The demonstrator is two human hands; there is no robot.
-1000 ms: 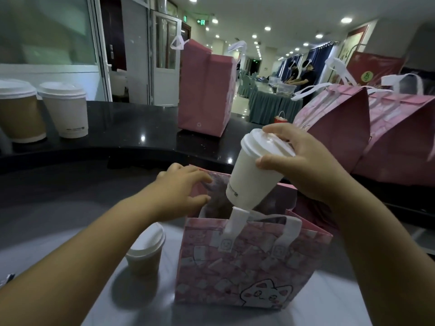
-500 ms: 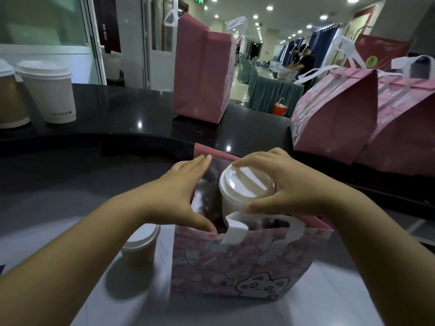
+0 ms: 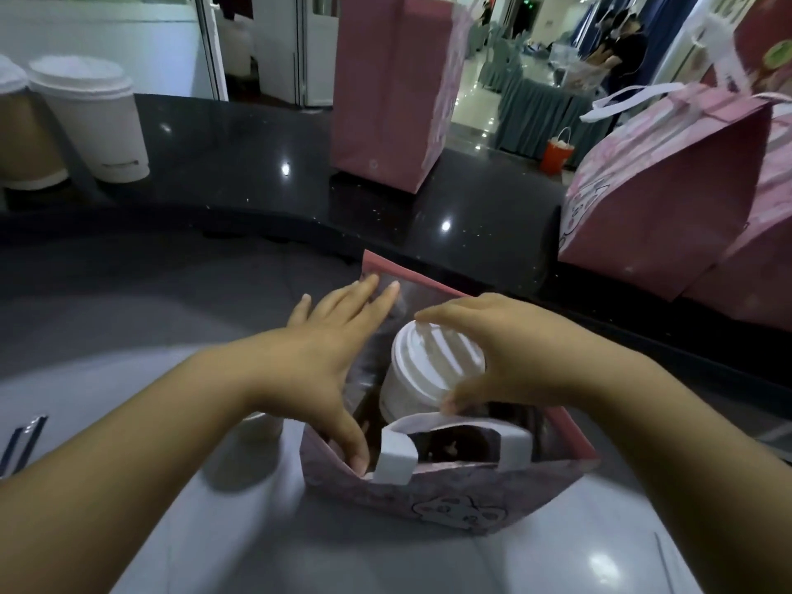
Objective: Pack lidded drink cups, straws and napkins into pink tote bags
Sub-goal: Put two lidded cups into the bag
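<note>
The head view looks down on a pale grey table (image 3: pixel 385 559) with a raised, glossy black ledge (image 3: pixel 265 165) curving behind it. Near the front stands an open pink paper tote bag with a cartoon cat print (image 3: pixel 454 495); its mouth gapes upward, and its white strap handle (image 3: pixel 450 439) arches over the near rim. The table surface in front of the bag and to its right lies bare, while the bag's far rim sits close under the ledge.

Inside the bag a white paper cup with a ridged white lid (image 3: pixel 428 375) sits upright, its lid at about rim height. The right hand (image 3: pixel 527 353) curls over the lid from the right, the thumb and fingers touching its edge in a loose grip, neither fully spread nor pressed together. The left hand (image 3: pixel 317 358) is spread flat, fingers extended along the bag's left wall and the thumb hooked over the near rim, just beside the cup but apart from it.

Partly hidden behind the left wrist, another lidded cup (image 3: pixel 261 426) stands on the table just left of the bag.

On the ledge, two tall lidded cups (image 3: pixel 98 117) stand far left, a plain pink bag (image 3: pixel 394 92) in the middle, and more pink bags (image 3: pixel 668 186) at right.
</note>
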